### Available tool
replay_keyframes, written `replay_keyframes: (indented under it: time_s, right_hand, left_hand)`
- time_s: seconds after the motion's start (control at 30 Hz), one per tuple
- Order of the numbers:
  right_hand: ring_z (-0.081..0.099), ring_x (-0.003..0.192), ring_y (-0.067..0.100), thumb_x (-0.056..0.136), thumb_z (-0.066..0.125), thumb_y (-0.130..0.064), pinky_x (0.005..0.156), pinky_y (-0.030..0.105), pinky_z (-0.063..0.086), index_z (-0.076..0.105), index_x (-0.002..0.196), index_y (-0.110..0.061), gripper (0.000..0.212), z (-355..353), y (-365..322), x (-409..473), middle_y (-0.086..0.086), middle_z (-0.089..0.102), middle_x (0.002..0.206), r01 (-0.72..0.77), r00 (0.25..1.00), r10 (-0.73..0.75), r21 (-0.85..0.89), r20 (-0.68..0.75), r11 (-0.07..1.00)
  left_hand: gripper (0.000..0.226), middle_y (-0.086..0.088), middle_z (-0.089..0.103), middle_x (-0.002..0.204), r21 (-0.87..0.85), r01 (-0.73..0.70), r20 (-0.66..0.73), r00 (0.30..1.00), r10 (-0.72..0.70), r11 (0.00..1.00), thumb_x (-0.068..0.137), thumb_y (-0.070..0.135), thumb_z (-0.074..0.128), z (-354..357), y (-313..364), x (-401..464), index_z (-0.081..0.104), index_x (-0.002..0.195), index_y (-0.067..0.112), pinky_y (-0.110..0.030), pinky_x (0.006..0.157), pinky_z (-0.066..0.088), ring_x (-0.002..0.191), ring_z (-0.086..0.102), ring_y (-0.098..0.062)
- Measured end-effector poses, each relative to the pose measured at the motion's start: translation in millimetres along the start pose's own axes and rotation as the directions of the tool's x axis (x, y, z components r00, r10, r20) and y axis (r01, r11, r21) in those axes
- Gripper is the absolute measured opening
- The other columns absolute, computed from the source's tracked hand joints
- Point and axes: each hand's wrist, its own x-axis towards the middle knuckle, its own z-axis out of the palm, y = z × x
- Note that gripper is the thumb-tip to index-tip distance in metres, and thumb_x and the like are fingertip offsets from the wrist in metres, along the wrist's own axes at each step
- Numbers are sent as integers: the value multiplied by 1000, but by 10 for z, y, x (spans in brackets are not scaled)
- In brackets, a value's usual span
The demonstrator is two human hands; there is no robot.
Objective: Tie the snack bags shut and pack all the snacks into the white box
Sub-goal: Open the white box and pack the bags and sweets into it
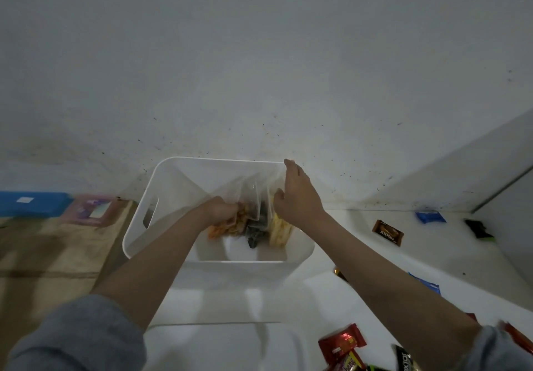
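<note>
The white box [173, 174] stands on the white table against the wall. Inside it sit three clear snack bags: one with orange snacks [230, 225], one with dark snacks [255, 230], one with yellow snacks [279, 230]. My left hand [220, 210] reaches into the box and grips the orange snack bag. My right hand [298, 194] hovers over the box's right side, fingers together, touching the tops of the clear bags; whether it grips them is unclear.
Wrapped snacks lie on the table: a brown bar [388, 232], a blue packet [430, 217], a dark packet [478, 228], red wrappers [341, 341] near the front. A blue box [34, 203] and a pink box [92, 210] sit at the left.
</note>
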Motion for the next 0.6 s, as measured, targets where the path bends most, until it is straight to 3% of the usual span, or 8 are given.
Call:
replay_keyframes:
  time_s: [0.13,0.27,0.4,0.5,0.6]
  right_hand:
    - [27,139,31,90,49,-12,113,39,24,22,145,-1,62,-123,2,-224,15,32,149,16,1000,-16,-42,-2,999]
    - [25,142,31,93,49,-20,115,42,19,22,145,-1,62,-263,30,-553,15,30,152,-19,999,17,-50,-37,999]
    - [29,139,32,94,49,-23,115,45,23,26,143,0,58,-429,78,-1038,16,35,148,-59,996,58,-5,-70,998]
    - [32,137,31,95,49,-23,113,41,26,26,144,-1,58,-566,201,-1470,15,37,147,-93,989,96,32,-113,995]
    - [31,138,28,96,50,-25,113,36,23,24,146,-1,61,-699,418,-1938,14,34,150,-170,975,176,53,-135,984]
  left_hand:
    - [49,-13,59,118,30,-25,-56,998,27,999,95,51,41,68,84,-210,53,108,6,-32,83,40,108,56,-31]
    - [63,-19,41,143,63,-129,-192,972,139,990,96,44,41,202,233,-621,29,140,1,-32,95,37,128,43,-34]
    - [56,-19,48,135,123,-325,-369,862,347,938,92,44,46,450,444,-1121,40,135,8,-44,101,41,121,48,-36]
    - [51,-15,47,136,131,-447,-429,780,457,885,93,41,49,754,632,-1564,45,134,10,-40,103,38,124,46,-32]
    - [47,-11,48,134,108,-520,-422,748,513,847,94,40,48,1163,757,-1933,46,132,11,-37,100,38,123,47,-28]
